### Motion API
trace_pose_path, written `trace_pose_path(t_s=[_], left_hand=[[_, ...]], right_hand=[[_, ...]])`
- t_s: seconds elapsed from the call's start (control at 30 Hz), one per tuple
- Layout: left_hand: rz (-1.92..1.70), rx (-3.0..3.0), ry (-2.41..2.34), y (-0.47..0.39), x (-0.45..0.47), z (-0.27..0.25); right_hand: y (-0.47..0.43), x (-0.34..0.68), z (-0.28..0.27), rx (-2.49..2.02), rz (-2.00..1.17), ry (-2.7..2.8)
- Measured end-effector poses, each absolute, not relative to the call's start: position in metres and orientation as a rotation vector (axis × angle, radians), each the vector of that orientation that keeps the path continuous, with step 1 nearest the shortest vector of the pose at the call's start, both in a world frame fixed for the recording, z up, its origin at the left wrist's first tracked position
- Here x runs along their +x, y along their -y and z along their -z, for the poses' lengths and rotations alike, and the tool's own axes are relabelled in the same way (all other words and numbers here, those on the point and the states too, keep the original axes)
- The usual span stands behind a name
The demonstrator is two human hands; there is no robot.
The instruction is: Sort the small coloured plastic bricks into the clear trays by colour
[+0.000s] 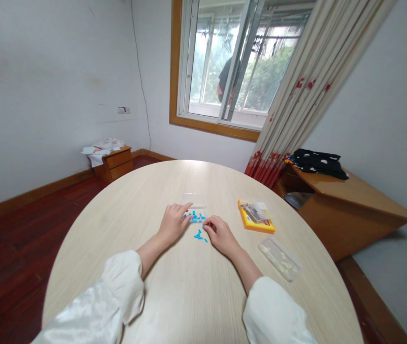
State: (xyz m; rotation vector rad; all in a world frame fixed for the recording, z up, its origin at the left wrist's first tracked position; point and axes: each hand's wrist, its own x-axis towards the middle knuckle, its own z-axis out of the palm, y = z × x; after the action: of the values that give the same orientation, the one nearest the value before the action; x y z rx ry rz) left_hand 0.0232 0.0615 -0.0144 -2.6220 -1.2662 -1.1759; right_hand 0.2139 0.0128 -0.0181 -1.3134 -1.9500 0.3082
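A small clear plastic box (199,209) with its lid raised at the back stands near the middle of the table, and small blue pieces (195,217) lie inside it. My left hand (173,222) rests at the box's left side, thumb and forefinger apart, with the thumb by the near edge. At the near right corner, my right hand (222,234) is closed in a pinch; a bit of blue shows at its fingertips. Several loose blue pieces (198,235) lie on the wood just in front of the box, between my hands.
The round table (185,296) has a yellow box (257,225) with a clear lid-like case on it at the right. Nearer stands a clear container (280,258) with pale pieces. A tilted wooden cabinet (357,200) and a curtain (296,95) are beyond.
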Motion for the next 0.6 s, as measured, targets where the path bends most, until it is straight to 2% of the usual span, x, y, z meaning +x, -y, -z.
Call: trace_pose_path(t_s=[0.37, 0.6], left_hand=[[0.964, -2.582, 1.637, -0.0582, 0.0246, 0.0102], [0.954, -2.746, 1.523, -0.0579, 0.0246, 0.0126]], right_hand=[[-0.0123, 0.2139, 0.013, -1.283, -0.171, 1.839], [-0.0117, 0.2139, 0.0098, -1.276, -0.105, 1.749]])
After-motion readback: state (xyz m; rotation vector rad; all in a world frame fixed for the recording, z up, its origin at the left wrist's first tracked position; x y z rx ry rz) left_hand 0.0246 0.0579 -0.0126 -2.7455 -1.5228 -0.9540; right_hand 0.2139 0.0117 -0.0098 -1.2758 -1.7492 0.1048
